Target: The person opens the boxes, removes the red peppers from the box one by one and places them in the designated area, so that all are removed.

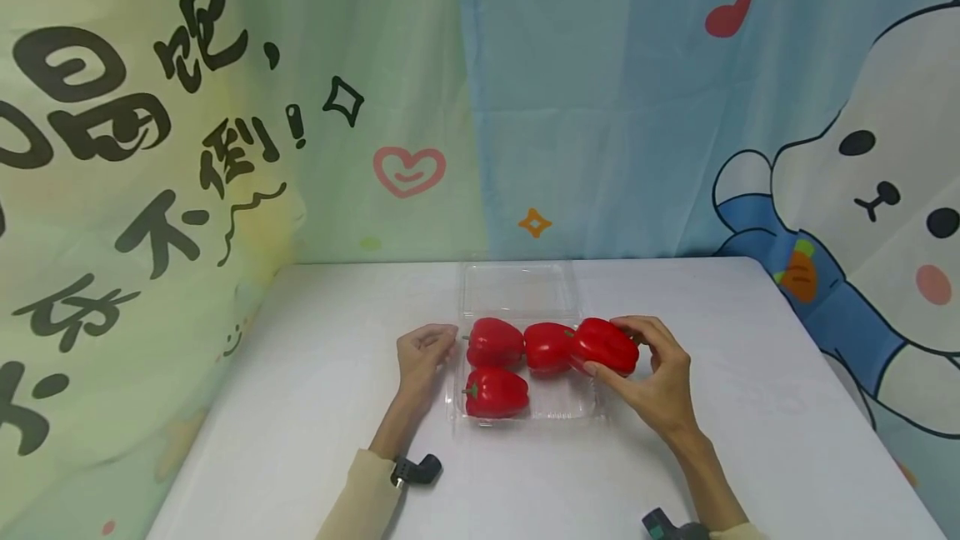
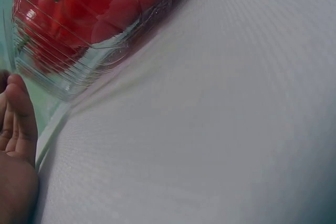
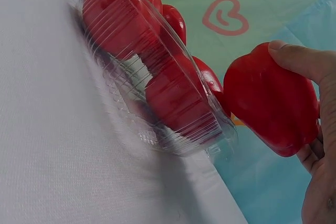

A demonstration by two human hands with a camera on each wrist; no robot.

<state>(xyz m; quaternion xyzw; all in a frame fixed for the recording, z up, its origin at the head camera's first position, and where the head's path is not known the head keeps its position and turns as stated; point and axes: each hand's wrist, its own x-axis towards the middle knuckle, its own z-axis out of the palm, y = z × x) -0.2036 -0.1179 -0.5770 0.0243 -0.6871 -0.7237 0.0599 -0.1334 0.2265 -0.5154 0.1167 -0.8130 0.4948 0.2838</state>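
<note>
A glossy red, blocky bell pepper (image 1: 606, 347) is gripped in the R hand (image 1: 660, 373), thumb pressed to one side & fingers curled round the other; it's held up over the back R part of a clear rectangular hinged plastic box (image 1: 566, 400). In the box 3 similar red bell peppers are set: a back-L pepper (image 1: 495, 342), a front-L pepper (image 1: 497, 392) & a back-middle pepper (image 1: 547, 348). The last is partly hidden by the held one; whether those two touch can't be told. Green stems (image 1: 471, 391) are seen on both L peppers, pointed L.

The box's transparent lid (image 1: 517, 288) is folded open twd the far edge of a white cloth-covered table (image 1: 292, 423). The L hand (image 1: 422, 357) is placed at the box's L side, fingers bent & tips by the rim; whether the rim is pinched can't be told.

Small dark wrist cams (image 1: 418, 470) are worn on both wrists, below which beige sleeves (image 1: 360, 494) are seen. The table is backed by a green-&-blue fabric curtain (image 1: 555, 107), printed w/ black characters, hearts & a white cartoon bear (image 1: 817, 107).
</note>
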